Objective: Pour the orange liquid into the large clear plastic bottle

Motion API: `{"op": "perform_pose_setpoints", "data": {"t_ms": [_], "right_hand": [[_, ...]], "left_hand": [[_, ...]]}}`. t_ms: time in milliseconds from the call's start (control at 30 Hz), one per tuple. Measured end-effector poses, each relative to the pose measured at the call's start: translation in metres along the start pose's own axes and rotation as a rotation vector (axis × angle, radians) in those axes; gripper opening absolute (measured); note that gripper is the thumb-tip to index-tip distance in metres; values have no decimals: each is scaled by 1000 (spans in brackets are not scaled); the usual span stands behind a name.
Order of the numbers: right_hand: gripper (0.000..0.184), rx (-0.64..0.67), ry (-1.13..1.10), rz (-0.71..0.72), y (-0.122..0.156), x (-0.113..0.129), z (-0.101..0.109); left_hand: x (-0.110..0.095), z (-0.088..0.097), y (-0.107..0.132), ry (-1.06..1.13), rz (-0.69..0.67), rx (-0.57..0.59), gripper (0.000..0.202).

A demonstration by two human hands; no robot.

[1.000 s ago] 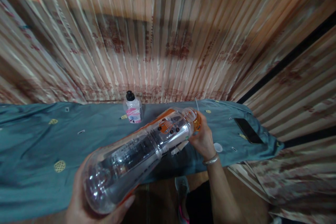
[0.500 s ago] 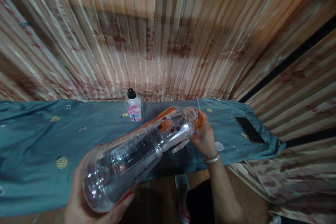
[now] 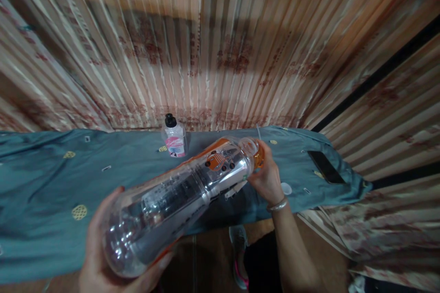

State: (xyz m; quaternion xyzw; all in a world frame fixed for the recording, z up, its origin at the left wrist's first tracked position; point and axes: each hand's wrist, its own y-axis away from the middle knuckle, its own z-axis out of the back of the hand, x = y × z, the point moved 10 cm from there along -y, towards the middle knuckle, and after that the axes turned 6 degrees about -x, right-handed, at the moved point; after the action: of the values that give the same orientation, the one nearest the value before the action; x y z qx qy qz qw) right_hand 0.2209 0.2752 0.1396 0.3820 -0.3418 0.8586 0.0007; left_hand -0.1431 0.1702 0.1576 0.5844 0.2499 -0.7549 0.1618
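Observation:
A large clear plastic bottle (image 3: 178, 197) with an orange-printed label lies tilted across the middle of the view, above the table. My left hand (image 3: 113, 252) is wrapped around its wide base at the lower left. At the upper right end, my right hand (image 3: 266, 176) has its fingers closed around an orange see-through piece (image 3: 259, 154) against the bottle's neck. The fingers partly hide that piece, so I cannot tell its exact kind. Behind the large bottle stands a small clear bottle (image 3: 175, 139) with a black cap and pink label.
A teal patterned cloth (image 3: 51, 201) covers the long narrow table. On it, a round whitish disc (image 3: 286, 188) lies right of my right wrist, and a black phone (image 3: 326, 166) sits farther right. A pleated curtain (image 3: 220, 55) hangs behind the table.
The large bottle's base and my left hand have shifted slightly left. Both hands keep their hold, and the view has moved a little.

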Motion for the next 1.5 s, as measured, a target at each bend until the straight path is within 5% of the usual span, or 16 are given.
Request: {"op": "perform_pose_setpoints", "data": {"t_ms": [1500], "right_hand": [[94, 32, -59, -12, -1, -4, -6]], "left_hand": [[1, 1, 2, 45, 44, 18, 102]]}}
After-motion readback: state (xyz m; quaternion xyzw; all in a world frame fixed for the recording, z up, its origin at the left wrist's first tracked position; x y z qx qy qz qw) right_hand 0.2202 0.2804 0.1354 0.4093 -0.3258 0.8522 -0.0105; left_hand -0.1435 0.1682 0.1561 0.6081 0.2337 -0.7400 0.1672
